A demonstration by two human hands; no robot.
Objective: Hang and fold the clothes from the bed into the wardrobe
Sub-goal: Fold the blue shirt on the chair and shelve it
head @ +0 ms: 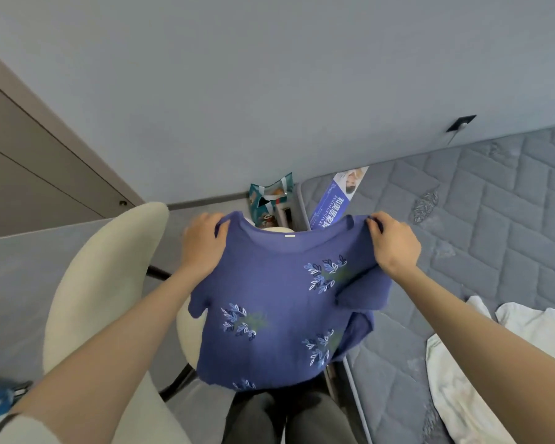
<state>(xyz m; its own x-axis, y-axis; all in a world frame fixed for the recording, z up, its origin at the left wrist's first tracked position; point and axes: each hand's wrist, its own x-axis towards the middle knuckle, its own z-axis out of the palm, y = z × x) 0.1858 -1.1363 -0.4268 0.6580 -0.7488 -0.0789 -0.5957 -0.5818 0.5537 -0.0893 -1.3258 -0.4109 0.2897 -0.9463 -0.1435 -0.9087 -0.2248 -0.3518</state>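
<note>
Head view: left hand and right hand each pinch a shoulder of the blue leaf-print top, held up spread above the lap, between cream chair and mattress. Risk: right sleeve is bunched, likely folds crooked; a thin pinch could slip. White garment lies on mattress. Printed bag by the wall, contents unreadable

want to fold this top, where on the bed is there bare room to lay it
Bare mattress between the small dark scrap and the white clothes, just right of the right hand. Crowded nearer, where those clothes lie.
</note>
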